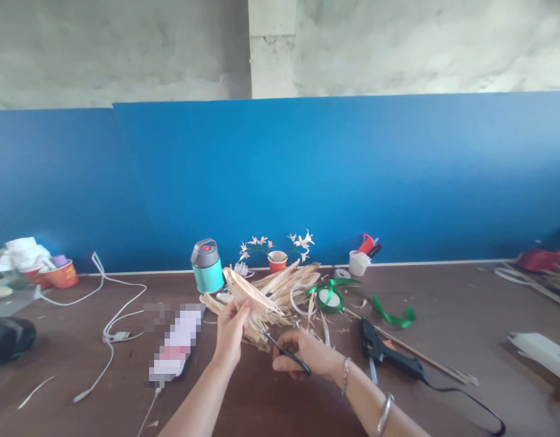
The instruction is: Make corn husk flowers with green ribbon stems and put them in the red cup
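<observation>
My left hand (229, 331) is raised over the brown table (443, 315) and pinches a pale dried husk strip (247, 292) that points up and left. My right hand (307, 355), with bracelets on the wrist, is closed round the handles of black scissors (286, 352). The scissor blades reach toward the lower end of the strip. Behind both hands lies a pile of pale husk strips (289, 284).
A black glue gun (389, 352) with its cord lies right of my hands. A green ribbon roll (329, 297), a teal flask (207, 266), a cup of small husk flowers (276, 260) and a white cup (358, 261) stand by the blue wall. White cables (111, 315) lie at left.
</observation>
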`<action>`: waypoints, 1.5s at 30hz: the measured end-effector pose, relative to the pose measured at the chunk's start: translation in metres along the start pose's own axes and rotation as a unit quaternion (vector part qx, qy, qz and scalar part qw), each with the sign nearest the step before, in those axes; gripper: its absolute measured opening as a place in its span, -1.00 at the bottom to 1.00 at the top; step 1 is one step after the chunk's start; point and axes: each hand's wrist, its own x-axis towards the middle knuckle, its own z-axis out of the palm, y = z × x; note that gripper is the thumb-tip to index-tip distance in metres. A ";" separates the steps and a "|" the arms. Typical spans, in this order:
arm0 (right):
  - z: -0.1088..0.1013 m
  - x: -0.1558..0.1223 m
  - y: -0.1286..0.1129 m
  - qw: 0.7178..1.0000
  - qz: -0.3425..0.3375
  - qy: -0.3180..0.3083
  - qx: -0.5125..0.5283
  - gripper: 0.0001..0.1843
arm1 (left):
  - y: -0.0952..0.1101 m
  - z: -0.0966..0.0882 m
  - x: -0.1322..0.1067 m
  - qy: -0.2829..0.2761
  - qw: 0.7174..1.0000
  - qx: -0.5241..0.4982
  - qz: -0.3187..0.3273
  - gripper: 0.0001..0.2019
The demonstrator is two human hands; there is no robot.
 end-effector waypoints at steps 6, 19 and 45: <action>0.000 0.000 0.000 1.000 -0.012 0.014 0.000 -0.63 | -0.002 -0.001 0.001 0.003 1.000 0.000 0.000 -0.72; -0.001 0.000 0.000 0.998 -0.030 0.036 -0.046 -0.75 | -0.002 -0.002 0.002 0.013 1.000 -0.011 -0.002 -0.68; 0.000 0.002 0.001 0.995 -0.017 0.070 -0.069 -0.75 | -0.001 0.000 0.001 0.025 0.999 -0.027 -0.012 -0.73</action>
